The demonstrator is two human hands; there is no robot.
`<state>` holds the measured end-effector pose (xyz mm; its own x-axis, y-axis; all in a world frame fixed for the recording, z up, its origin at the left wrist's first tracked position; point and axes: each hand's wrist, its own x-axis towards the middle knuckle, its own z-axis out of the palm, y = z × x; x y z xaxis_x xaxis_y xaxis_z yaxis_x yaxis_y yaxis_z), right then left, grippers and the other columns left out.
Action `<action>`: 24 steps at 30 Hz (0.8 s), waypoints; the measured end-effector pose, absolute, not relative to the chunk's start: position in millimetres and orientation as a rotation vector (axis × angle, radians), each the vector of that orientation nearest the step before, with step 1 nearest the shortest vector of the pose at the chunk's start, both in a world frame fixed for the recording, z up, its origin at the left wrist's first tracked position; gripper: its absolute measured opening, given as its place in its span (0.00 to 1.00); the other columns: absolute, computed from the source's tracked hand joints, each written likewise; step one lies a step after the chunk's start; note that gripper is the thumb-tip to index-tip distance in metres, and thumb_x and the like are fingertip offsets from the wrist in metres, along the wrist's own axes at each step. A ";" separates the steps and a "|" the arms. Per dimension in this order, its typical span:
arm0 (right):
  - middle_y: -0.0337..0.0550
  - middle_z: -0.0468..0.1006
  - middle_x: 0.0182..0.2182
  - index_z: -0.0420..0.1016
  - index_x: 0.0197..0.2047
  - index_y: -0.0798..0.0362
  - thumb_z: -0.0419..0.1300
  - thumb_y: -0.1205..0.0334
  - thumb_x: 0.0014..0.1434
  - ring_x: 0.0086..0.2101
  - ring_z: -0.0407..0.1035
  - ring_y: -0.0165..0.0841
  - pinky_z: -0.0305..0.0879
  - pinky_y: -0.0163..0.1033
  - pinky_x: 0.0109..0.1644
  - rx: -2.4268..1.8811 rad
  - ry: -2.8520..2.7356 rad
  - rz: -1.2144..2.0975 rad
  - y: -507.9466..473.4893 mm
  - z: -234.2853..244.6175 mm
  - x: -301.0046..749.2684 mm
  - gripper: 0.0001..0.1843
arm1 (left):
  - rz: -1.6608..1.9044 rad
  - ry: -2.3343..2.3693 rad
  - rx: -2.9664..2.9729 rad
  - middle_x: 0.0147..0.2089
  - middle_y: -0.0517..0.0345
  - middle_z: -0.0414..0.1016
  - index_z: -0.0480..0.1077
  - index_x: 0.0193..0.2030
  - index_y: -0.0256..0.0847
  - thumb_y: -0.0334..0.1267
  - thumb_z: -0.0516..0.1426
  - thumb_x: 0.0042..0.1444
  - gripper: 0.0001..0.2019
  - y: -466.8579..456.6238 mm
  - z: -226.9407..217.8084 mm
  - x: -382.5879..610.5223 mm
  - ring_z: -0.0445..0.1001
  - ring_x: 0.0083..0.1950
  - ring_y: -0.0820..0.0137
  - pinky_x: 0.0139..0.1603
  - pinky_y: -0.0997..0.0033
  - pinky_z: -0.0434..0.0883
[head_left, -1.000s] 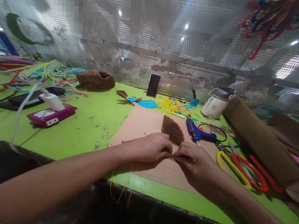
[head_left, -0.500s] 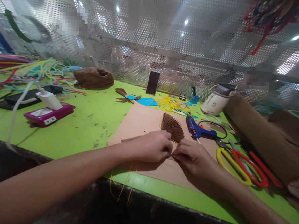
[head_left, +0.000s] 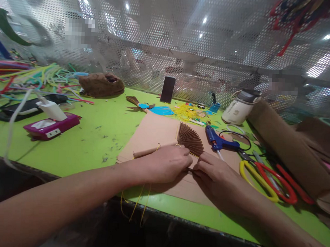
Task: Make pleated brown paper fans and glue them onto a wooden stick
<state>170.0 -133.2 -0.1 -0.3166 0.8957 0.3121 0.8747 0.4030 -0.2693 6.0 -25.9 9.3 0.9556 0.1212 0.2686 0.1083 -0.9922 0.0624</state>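
Pleating done, fingerwork seemingly unfinished

A paper roll (head_left: pixel 144 151) lay ready-formed on the sheet (head_left: pixel 159 128). The left hand's (head_left: pixel 172 164) grip pinched a thin strip (head_left: pixel 190 170); beyond, the pleated fan (head_left: pixel 190 137) was already folded. Above the sheet, the strip ran to the right hand's (head_left: pixel 216 177) pinching grip.

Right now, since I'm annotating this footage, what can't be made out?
Head view:
thin brown strip: both ends, covered by left hand and right hand
thin yellow strings: upper parts, behind the left forearm
red-and-blue hanging decoration: top, cut off by upper edge
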 end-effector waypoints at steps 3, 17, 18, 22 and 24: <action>0.43 0.67 0.29 0.67 0.28 0.54 0.52 0.71 0.59 0.33 0.62 0.34 0.60 0.40 0.36 -1.592 -2.302 0.048 -133.8 -0.9 170.6 0.09 | 0.417 0.187 3.073 0.30 0.55 0.68 0.67 0.27 0.38 0.34 0.52 0.56 0.08 -25.5 9.0 5.8 0.65 0.31 0.69 0.33 0.68 0.62; 0.41 0.68 0.29 0.67 0.29 0.50 0.53 0.74 0.56 0.35 0.65 0.35 0.63 0.41 0.38 -1.500 -2.298 0.090 -133.0 1.1 176.0 0.10 | 0.377 0.201 3.076 0.31 0.54 0.69 0.68 0.29 0.38 0.33 0.52 0.56 0.07 -25.7 15.7 -0.3 0.66 0.32 0.68 0.34 0.67 0.63; 0.42 0.69 0.30 0.68 0.30 0.50 0.53 0.75 0.55 0.35 0.65 0.35 0.64 0.41 0.39 -1.501 -2.291 0.088 -132.5 0.3 176.8 0.10 | 0.368 0.205 3.067 0.32 0.54 0.69 0.68 0.29 0.38 0.32 0.52 0.56 0.07 -25.1 17.0 -1.0 0.66 0.32 0.68 0.34 0.67 0.63; 0.41 0.70 0.31 0.68 0.31 0.50 0.53 0.76 0.53 0.34 0.65 0.34 0.63 0.41 0.38 -1.531 -2.267 0.041 -130.8 -4.3 180.8 0.10 | 0.307 0.192 3.067 0.32 0.54 0.70 0.69 0.30 0.37 0.32 0.52 0.57 0.07 -22.8 17.5 -1.9 0.67 0.33 0.68 0.35 0.67 0.64; 0.41 0.70 0.31 0.67 0.29 0.50 0.53 0.75 0.53 0.33 0.64 0.34 0.62 0.40 0.37 -1.558 -2.273 0.029 -131.1 -5.3 182.3 0.10 | 0.303 0.189 3.080 0.32 0.54 0.70 0.69 0.30 0.37 0.32 0.52 0.57 0.07 -22.4 15.8 -1.6 0.67 0.33 0.68 0.36 0.67 0.64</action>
<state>182.3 -131.1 -5.3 -0.3111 0.9021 0.2990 0.8942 0.3844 -0.2294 -1.6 -22.4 15.8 0.9735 0.1248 0.1915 0.1167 -0.9917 0.0530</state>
